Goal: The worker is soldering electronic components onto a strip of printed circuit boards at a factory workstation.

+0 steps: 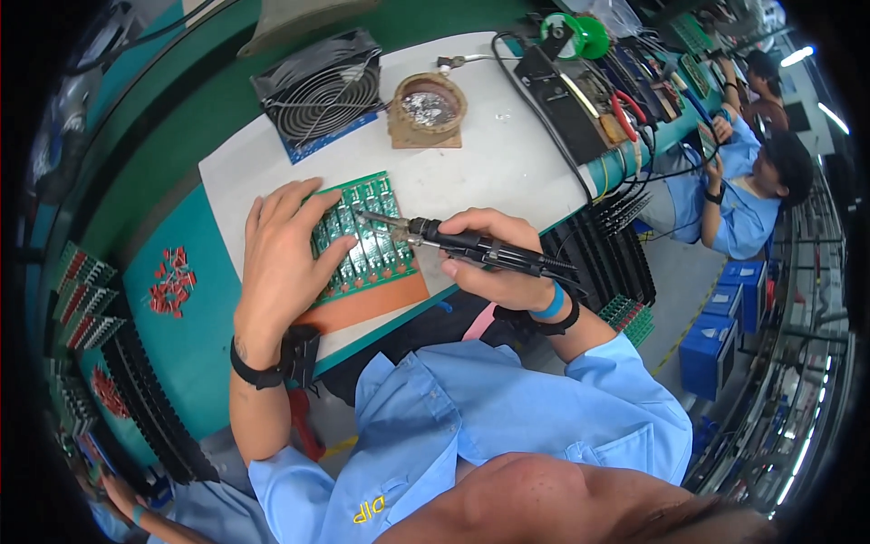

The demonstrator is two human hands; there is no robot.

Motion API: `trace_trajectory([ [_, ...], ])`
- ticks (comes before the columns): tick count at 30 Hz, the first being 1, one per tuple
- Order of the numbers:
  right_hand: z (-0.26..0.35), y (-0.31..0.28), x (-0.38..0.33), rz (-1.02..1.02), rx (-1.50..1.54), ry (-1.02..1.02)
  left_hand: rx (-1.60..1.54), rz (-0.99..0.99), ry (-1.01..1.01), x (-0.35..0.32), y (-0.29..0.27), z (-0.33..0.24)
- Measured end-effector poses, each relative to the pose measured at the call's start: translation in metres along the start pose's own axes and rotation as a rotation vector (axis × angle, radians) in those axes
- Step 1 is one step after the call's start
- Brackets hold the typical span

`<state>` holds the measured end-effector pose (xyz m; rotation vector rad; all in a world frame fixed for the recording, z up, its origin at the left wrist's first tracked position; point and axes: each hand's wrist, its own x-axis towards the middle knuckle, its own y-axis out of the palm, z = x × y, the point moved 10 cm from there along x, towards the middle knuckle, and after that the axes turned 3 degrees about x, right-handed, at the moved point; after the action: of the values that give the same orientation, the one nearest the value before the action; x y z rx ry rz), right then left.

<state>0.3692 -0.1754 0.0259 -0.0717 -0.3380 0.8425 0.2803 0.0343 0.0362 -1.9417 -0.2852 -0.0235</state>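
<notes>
My right hand (498, 263) is wrapped round a black soldering iron (471, 248), whose tip reaches left over a green circuit board panel (367, 240) with several rows of narrow boards. I cannot tell whether the tip touches the panel. My left hand (288, 247) holds the panel at its left side, thumb across the boards and fingers spread along the upper left edge. The hand hides part of that edge. Beneath the panel's near side lies an orange-brown sheet (367, 306).
A round solder pot (428, 104) stands at the back, beside a fan with a wire guard (324, 95). Red components (170, 283) lie on the green mat at left. A green solder spool (584, 36) and black soldering unit (566, 113) sit back right. Co-workers (752, 181) work at right.
</notes>
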Motion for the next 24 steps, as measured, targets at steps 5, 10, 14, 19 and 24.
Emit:
trace_trajectory([
  [5, 0.008, 0.000, 0.001, 0.019, -0.012, -0.065, 0.009, 0.028, -0.013, 0.000, 0.001, 0.003],
  [10, 0.011, -0.007, -0.004, 0.002, 0.070, 0.008, 0.047, 0.002, -0.003, 0.001, -0.004, 0.000],
  [14, 0.009, 0.003, -0.007, 0.075, 0.081, -0.037, 0.055, -0.038, 0.019, 0.000, -0.005, 0.000],
  [19, 0.004, 0.020, -0.001, 0.110, 0.046, -0.026, 0.080, -0.048, -0.001, -0.009, -0.012, 0.011],
  [24, -0.010, 0.024, 0.003, 0.078, 0.095, 0.083, 0.064, -0.035, -0.029, -0.011, -0.008, 0.015],
])
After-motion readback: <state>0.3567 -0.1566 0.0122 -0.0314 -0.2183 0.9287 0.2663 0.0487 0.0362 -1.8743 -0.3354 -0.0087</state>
